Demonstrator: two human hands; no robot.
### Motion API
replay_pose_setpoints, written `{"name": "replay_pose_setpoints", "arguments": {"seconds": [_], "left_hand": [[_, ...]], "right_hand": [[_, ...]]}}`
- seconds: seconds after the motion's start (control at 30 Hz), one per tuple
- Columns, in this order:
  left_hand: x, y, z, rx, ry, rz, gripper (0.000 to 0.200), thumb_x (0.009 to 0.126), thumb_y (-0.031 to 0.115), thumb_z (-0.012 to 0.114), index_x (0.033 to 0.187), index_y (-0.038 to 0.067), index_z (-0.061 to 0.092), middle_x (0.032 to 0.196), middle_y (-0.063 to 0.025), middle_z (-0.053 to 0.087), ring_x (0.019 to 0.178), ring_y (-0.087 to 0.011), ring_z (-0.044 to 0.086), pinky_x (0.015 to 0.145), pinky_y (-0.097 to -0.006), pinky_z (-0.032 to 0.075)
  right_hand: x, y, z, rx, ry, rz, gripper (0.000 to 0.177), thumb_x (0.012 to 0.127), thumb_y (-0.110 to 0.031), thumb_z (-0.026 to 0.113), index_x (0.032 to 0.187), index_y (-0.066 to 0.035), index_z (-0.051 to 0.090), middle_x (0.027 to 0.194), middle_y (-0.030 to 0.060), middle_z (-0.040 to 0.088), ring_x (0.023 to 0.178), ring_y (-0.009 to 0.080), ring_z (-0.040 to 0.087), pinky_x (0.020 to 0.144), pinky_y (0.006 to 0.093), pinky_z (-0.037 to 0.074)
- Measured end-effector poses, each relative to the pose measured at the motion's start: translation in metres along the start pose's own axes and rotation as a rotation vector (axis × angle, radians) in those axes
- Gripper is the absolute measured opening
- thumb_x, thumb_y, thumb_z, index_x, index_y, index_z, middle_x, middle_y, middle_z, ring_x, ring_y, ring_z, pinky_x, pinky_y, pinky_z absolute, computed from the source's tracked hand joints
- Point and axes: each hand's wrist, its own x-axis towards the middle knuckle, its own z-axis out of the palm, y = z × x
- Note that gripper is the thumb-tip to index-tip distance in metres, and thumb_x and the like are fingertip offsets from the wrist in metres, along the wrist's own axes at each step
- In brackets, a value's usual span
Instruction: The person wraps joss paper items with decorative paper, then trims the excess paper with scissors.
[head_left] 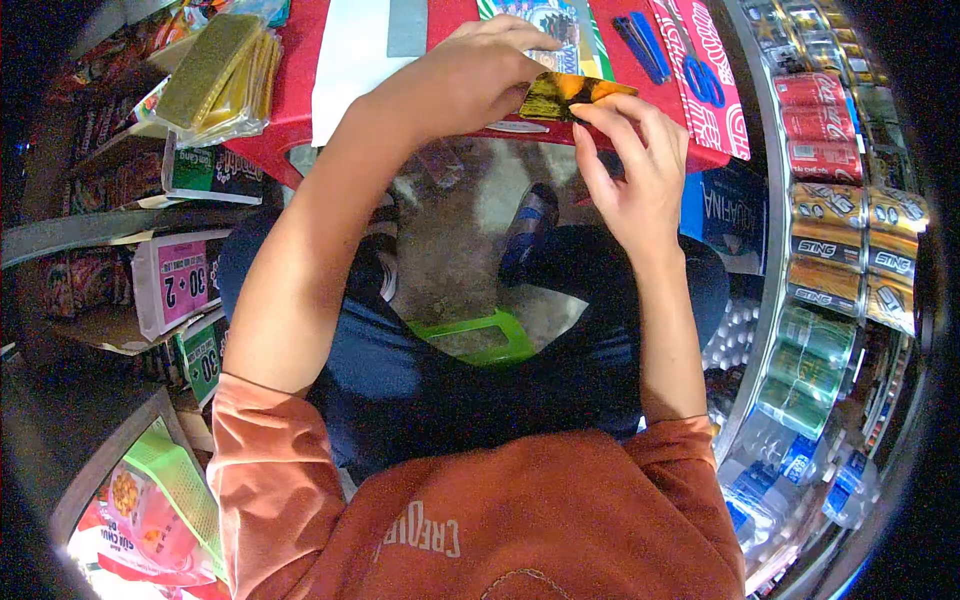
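Note:
A shiny gold card (570, 95) is between my two hands over the near edge of the red table (455, 20). My left hand (480, 72) is closed at the card's left end, with its upper fingers reaching over a colourful packet (560, 22) behind it; its thumb is partly hidden. My right hand (640, 155) pinches the near edge of the card between forefinger and thumb, its other fingers loosely curled. A white sheet (345, 65) with a grey strip (407, 28) lies left of the packet.
Blue-handled scissors (705, 82) and blue pen-like items (642, 48) lie on the right. Plastic-wrapped gold sheets (228, 85) rest at the table's left edge. Shelves of snack boxes (175, 280) flank my left, packed drink cans (825, 240) my right. A green plastic stool (485, 335) shows below.

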Motion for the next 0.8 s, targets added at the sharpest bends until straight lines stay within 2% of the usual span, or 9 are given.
{"name": "replay_pose_setpoints", "arguments": {"seconds": [0.03,0.13,0.23,0.43,0.53,0.63,0.73,0.8], "left_hand": [[0.000,0.001,0.000,-0.027,0.023,-0.012,0.030,0.086,0.006,0.066,0.114,0.000,0.073,0.137,-0.0133,0.064,0.128,-0.0352,0.058,0.111,-0.0485,0.044],[0.002,-0.001,-0.005,0.008,-0.042,0.003,0.032,0.087,0.009,0.066,0.117,0.001,0.072,0.136,-0.0139,0.065,0.127,-0.0347,0.059,0.110,-0.0473,0.044],[0.002,-0.003,-0.005,-0.056,-0.092,-0.027,0.031,0.086,0.008,0.063,0.114,-0.001,0.071,0.143,-0.0166,0.060,0.130,-0.0379,0.056,0.115,-0.0453,0.041],[0.002,-0.006,-0.009,-0.127,-0.137,-0.027,0.041,0.090,0.006,0.060,0.131,0.004,0.065,0.140,-0.0173,0.061,0.131,-0.0364,0.057,0.116,-0.0456,0.041],[0.003,-0.007,-0.009,-0.167,-0.124,-0.062,0.046,0.093,0.005,0.056,0.138,0.007,0.060,0.140,-0.0183,0.062,0.131,-0.0353,0.057,0.113,-0.0444,0.044],[0.007,-0.011,-0.006,-0.274,-0.190,-0.184,0.042,0.099,0.015,0.057,0.141,0.007,0.058,0.140,-0.0162,0.062,0.129,-0.0317,0.060,0.110,-0.0431,0.048],[0.004,-0.006,-0.003,-0.225,0.011,-0.131,0.058,0.093,0.001,0.054,0.149,0.010,0.050,0.105,-0.0302,0.068,0.104,-0.0445,0.067,0.091,-0.0532,0.049],[0.004,-0.008,-0.001,-0.207,0.047,-0.098,0.059,0.092,0.001,0.054,0.150,0.010,0.049,0.104,-0.0299,0.069,0.102,-0.0452,0.067,0.091,-0.0533,0.049]], "right_hand": [[0.000,-0.001,0.000,-0.006,-0.009,0.004,0.030,0.082,-0.015,0.079,0.112,-0.015,0.073,0.110,0.0037,0.067,0.098,0.0248,0.064,0.090,0.0403,0.044],[0.001,-0.002,-0.001,-0.010,-0.033,0.015,0.031,0.083,-0.016,0.078,0.114,-0.015,0.073,0.112,0.0048,0.066,0.103,0.0263,0.064,0.092,0.0414,0.044],[0.000,-0.002,-0.001,-0.007,-0.048,0.021,0.032,0.084,-0.017,0.078,0.115,-0.015,0.072,0.114,0.0058,0.066,0.105,0.0273,0.064,0.093,0.0423,0.044],[-0.001,-0.002,0.000,-0.017,-0.071,0.028,0.033,0.085,-0.018,0.077,0.118,-0.015,0.071,0.116,0.0069,0.066,0.106,0.0285,0.064,0.094,0.0434,0.044],[0.000,-0.004,0.001,-0.013,-0.083,0.041,0.033,0.086,-0.018,0.077,0.118,-0.015,0.071,0.116,0.0072,0.065,0.107,0.0290,0.063,0.095,0.0436,0.044],[-0.001,-0.003,0.002,-0.014,-0.089,0.040,0.034,0.086,-0.019,0.076,0.120,-0.016,0.071,0.117,0.0077,0.065,0.109,0.0293,0.063,0.096,0.0438,0.043],[-0.001,-0.005,0.000,-0.028,-0.113,0.050,0.036,0.087,-0.019,0.075,0.122,-0.016,0.071,0.118,0.0081,0.065,0.110,0.0298,0.062,0.097,0.0441,0.043],[-0.001,-0.006,0.000,-0.037,-0.130,0.052,0.036,0.087,-0.020,0.075,0.123,-0.017,0.070,0.120,0.0083,0.065,0.111,0.0300,0.062,0.098,0.0445,0.042]]}}
